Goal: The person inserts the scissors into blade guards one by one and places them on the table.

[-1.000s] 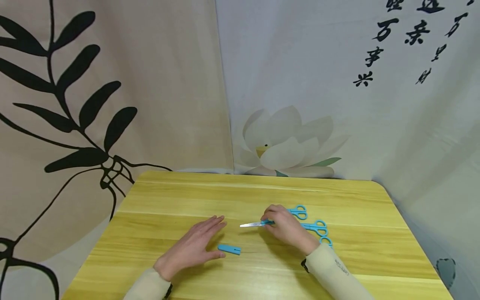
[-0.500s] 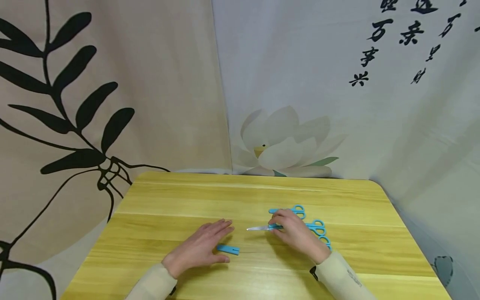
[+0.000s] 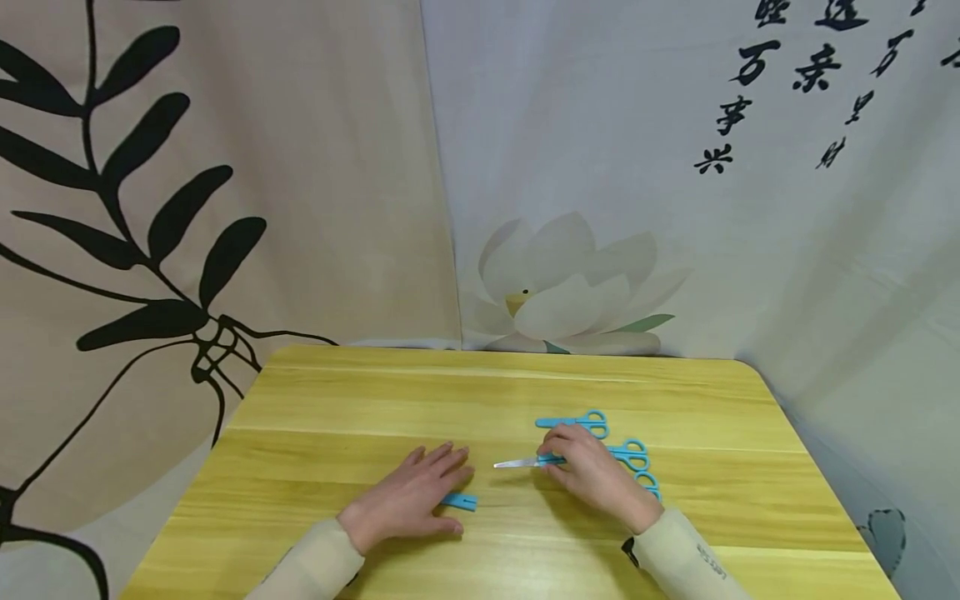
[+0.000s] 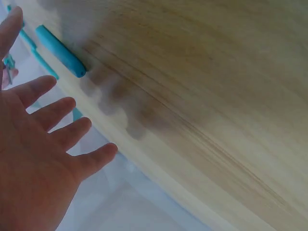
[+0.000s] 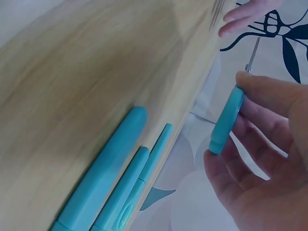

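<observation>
My left hand (image 3: 408, 500), fingers spread and nearly straight, hovers at a blue scissors cap (image 3: 461, 502) on the table and hides part of it. That cap (image 4: 61, 52) lies beyond the fingertips in the left wrist view, apart from them. To the right, my right hand (image 3: 592, 475) pinches a pair of blue-handled scissors (image 3: 517, 462) between thumb and fingertips, the bare silver blade pointing left. In the right wrist view the scissors' handle (image 5: 226, 120) is seen edge-on, held above the table level.
Several blue scissors lie around my right hand: one capped pair (image 3: 562, 422) behind it, another pair (image 3: 633, 454) to its right, and a third (image 3: 648, 483) partly hidden by the wrist. The wooden table (image 3: 337, 392) ends at a printed curtain (image 3: 360, 208).
My left hand has slid slightly right and now covers more of the cap. My right hand, with the scissors, has shifted a little right and toward me.
</observation>
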The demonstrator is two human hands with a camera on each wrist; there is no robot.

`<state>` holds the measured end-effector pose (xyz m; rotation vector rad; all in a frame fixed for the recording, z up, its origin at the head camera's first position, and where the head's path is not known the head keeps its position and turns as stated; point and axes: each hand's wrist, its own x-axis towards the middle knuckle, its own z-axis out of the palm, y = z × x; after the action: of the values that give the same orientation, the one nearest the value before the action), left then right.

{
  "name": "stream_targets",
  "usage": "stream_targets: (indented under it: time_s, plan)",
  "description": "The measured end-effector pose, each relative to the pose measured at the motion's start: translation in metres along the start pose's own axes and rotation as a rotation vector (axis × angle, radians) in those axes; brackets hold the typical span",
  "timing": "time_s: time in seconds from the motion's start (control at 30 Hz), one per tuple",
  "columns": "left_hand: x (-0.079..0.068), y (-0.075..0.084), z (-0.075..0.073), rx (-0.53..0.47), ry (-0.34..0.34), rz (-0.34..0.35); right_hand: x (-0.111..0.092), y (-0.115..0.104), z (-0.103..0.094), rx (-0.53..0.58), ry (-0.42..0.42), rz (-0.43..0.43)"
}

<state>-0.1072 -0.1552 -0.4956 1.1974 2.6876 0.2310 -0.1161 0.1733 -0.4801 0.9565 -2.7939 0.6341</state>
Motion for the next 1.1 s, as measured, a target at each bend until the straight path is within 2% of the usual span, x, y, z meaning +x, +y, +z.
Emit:
stream_targets:
  time_s: [0.17,0.33,0.5,0.7,1.1]
  plan:
    - [0.002,0.0023,0.0017,0.067,0.006,0.034,-0.002,0.0003,-0.0003,-0.005,0.009,-0.004]
    - [0.0033,0.0019,0.0033,0.103,0.094,0.115,-0.0034,0.0012,-0.0005,-0.009,0.023,-0.024]
    - [0.0055,0.0006,0.0043,0.071,0.171,0.175,-0.005,0.0018,-0.0002,-0.007,0.045,-0.041]
    - [0.007,0.0008,0.0052,0.022,0.189,0.17,-0.008,0.0032,0.0023,-0.015,0.047,-0.031]
    - [0.0065,0.0028,0.0088,0.05,0.201,0.168,-0.0103,0.0019,0.0019,0.001,0.045,-0.005]
